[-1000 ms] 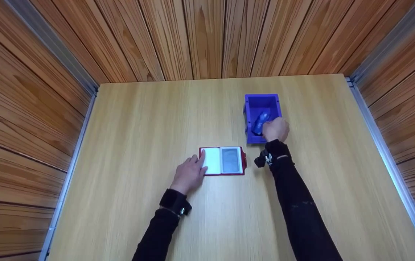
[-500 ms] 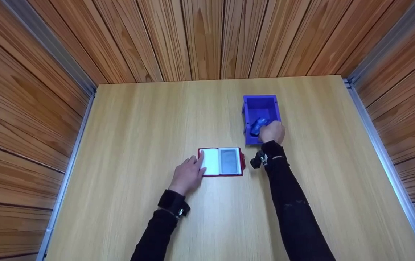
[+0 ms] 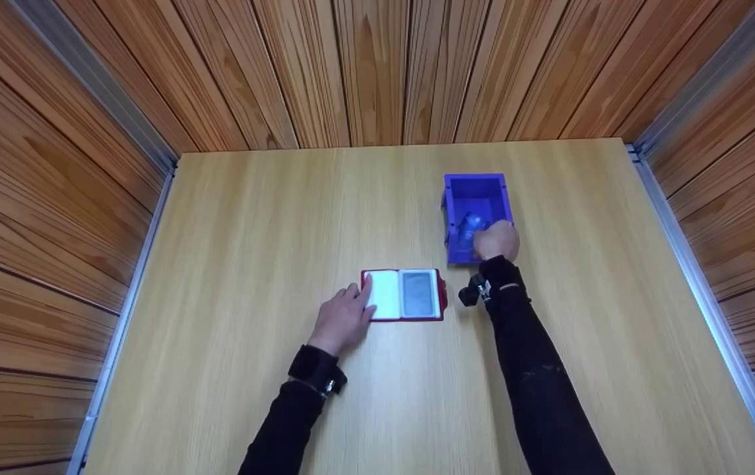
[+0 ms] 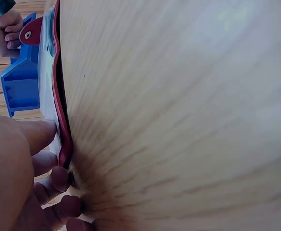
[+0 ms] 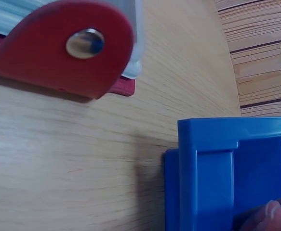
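Note:
A red card holder [image 3: 385, 294] with a snap flap [image 5: 44, 62] lies open on the table, showing a white page and a clear sleeve. On its left edge rests my left hand [image 3: 343, 320], thumb and index finger [image 4: 43, 132] pressing the page while the other fingertips touch the tabletop. My right hand [image 3: 497, 240] reaches over the near right side of a blue bin [image 3: 474, 191]. Its curled fingers hold a small, glossy blue elongated object [image 3: 470, 227] inside, whose kind cannot be made out. In the right wrist view only some fingers [image 5: 270, 217] show at the bin.
The wooden table [image 3: 252, 231] extends around both arms. Plank walls [image 3: 371, 72] stand behind it and at both sides, with metal rails [image 3: 701, 284] along the side edges. The bin sits just beyond the card holder's right end.
The blue object has turned inside the bin, from slanting up to the right to nearly upright in the head view. My right hand shifted slightly; my left hand stays on the card holder.

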`<action>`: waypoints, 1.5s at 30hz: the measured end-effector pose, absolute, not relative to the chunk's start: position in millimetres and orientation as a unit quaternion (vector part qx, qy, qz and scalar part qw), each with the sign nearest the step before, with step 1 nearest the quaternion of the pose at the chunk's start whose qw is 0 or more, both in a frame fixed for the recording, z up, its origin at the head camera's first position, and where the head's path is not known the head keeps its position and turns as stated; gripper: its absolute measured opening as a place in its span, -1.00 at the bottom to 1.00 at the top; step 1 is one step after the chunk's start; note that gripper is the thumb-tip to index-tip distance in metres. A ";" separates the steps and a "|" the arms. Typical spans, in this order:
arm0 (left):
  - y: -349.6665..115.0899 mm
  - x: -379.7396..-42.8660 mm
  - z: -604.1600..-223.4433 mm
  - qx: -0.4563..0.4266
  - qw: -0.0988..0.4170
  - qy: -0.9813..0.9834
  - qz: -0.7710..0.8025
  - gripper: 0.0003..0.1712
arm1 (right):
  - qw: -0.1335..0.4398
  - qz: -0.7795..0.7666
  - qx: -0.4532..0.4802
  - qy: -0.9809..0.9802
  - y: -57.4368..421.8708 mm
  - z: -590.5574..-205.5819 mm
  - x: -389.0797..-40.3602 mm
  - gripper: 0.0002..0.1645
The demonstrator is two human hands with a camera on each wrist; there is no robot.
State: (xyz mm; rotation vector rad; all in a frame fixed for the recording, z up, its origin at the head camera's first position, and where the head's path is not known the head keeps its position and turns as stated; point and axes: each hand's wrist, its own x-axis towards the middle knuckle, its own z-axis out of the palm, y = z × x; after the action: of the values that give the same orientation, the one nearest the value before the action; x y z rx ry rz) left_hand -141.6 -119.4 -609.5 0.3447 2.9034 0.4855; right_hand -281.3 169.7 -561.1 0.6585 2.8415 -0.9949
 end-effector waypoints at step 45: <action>-117.6 -141.2 -605.9 0.108 0.101 0.975 0.167 -0.28 | -0.005 -0.444 0.033 0.895 161.8 -537.8 -232.5 -0.76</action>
State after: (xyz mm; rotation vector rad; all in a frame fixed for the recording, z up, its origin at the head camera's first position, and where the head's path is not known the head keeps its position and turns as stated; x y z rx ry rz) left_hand -141.2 -117.6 -605.9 0.3178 2.8796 0.4919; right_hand -232.5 161.8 -537.8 0.1035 2.8205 -1.4004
